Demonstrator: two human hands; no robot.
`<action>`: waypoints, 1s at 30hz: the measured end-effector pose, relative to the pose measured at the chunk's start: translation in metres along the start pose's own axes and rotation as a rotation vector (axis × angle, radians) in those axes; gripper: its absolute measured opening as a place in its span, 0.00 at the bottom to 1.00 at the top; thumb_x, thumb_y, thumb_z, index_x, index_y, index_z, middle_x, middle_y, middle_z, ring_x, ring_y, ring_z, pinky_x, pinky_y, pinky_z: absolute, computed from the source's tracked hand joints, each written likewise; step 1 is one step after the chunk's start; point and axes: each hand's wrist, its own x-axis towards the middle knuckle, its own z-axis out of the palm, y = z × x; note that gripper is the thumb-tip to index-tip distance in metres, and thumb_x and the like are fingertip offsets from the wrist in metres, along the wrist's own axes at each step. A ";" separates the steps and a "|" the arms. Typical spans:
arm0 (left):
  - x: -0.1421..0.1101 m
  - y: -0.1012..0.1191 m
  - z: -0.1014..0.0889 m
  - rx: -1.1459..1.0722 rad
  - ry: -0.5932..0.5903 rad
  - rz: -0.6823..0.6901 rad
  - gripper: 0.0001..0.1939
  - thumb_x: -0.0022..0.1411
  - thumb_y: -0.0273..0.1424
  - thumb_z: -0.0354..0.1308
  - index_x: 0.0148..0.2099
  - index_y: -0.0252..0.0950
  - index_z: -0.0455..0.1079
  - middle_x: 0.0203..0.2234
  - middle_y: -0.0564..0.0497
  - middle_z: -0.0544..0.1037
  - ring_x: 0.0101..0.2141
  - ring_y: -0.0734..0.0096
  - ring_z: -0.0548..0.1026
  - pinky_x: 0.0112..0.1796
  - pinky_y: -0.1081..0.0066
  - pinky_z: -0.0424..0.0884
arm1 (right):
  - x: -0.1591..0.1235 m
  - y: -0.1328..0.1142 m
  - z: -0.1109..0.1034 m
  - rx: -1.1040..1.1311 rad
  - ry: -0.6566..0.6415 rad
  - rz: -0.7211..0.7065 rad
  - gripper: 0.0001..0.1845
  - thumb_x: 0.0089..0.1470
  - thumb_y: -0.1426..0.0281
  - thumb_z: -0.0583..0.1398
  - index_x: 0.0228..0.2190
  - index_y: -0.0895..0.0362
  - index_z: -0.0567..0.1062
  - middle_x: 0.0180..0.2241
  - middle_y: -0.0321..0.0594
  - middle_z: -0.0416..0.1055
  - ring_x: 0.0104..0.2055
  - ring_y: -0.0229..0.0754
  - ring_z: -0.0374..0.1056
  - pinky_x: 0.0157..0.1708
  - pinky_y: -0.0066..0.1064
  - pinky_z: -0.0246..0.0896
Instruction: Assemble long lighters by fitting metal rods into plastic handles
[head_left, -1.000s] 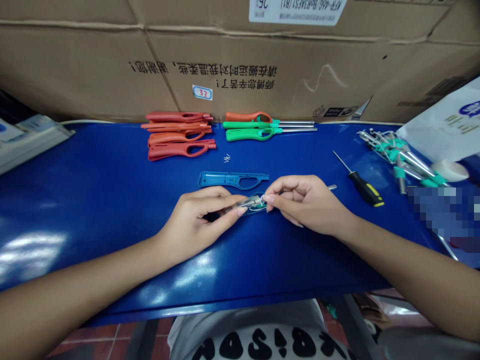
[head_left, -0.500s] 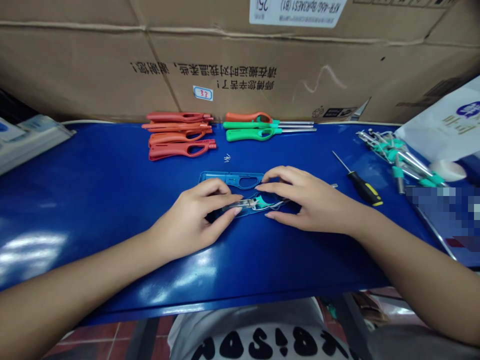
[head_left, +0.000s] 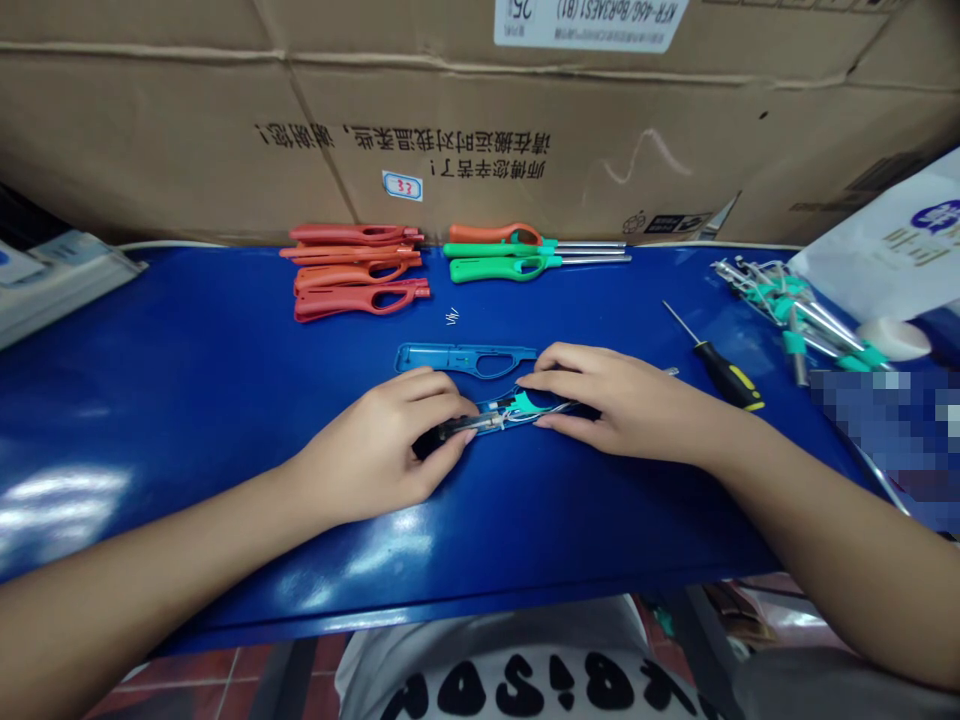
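My left hand (head_left: 390,440) pinches a clear, dark-tinted fuel tank (head_left: 459,427) between thumb and fingers. The tank lies at the left part of a blue lighter shell half (head_left: 491,428), which is partly hidden under the hand. A green trigger (head_left: 527,403) and thin white wires sit in that shell. Thumb and fingers of my right hand (head_left: 600,400) close about the shell's right part, one on each side. Beyond this hand pokes the tip of a metal tube (head_left: 672,372). Just behind lies the other blue shell half (head_left: 469,360), its inner side up.
Several red and orange shell halves (head_left: 364,298) lie at the back left, beside green and orange lighters (head_left: 502,268). Tiny metal bits (head_left: 452,316) lie mid-table. A screwdriver (head_left: 726,375) and a pile of metal tubes (head_left: 806,310) are right. Behind stands a cardboard box (head_left: 225,140).
My right hand has let go of the white wire by the tank's end and moved onto the shell's right part. The tank in my left hand has shifted slightly left and down.
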 end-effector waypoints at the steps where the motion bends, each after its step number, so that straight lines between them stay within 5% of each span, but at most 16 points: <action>1: 0.000 0.000 0.000 0.004 -0.001 -0.004 0.10 0.69 0.27 0.56 0.48 0.36 0.77 0.38 0.48 0.80 0.41 0.65 0.76 0.43 0.65 0.74 | 0.000 0.000 0.000 -0.004 -0.005 0.004 0.19 0.65 0.65 0.60 0.56 0.55 0.74 0.52 0.49 0.72 0.52 0.51 0.71 0.50 0.45 0.70; 10: 0.000 -0.001 0.001 -0.049 0.014 -0.055 0.09 0.70 0.29 0.57 0.46 0.36 0.78 0.37 0.48 0.80 0.39 0.68 0.77 0.41 0.68 0.74 | -0.002 -0.003 -0.004 0.028 -0.024 0.025 0.20 0.67 0.64 0.57 0.57 0.55 0.74 0.53 0.49 0.72 0.52 0.50 0.72 0.49 0.43 0.70; 18: 0.001 -0.003 -0.003 -0.134 0.022 -0.160 0.07 0.66 0.32 0.63 0.42 0.38 0.81 0.34 0.51 0.80 0.30 0.74 0.77 0.29 0.75 0.71 | -0.001 -0.004 -0.003 0.096 -0.046 0.064 0.19 0.67 0.65 0.57 0.57 0.53 0.74 0.52 0.48 0.71 0.50 0.49 0.72 0.49 0.42 0.70; 30: -0.001 0.000 -0.002 -0.013 0.042 -0.072 0.08 0.66 0.29 0.62 0.45 0.36 0.81 0.36 0.50 0.80 0.34 0.71 0.78 0.37 0.72 0.75 | -0.002 -0.002 -0.004 0.203 -0.056 0.066 0.20 0.67 0.68 0.57 0.58 0.55 0.73 0.51 0.47 0.69 0.51 0.47 0.70 0.52 0.40 0.68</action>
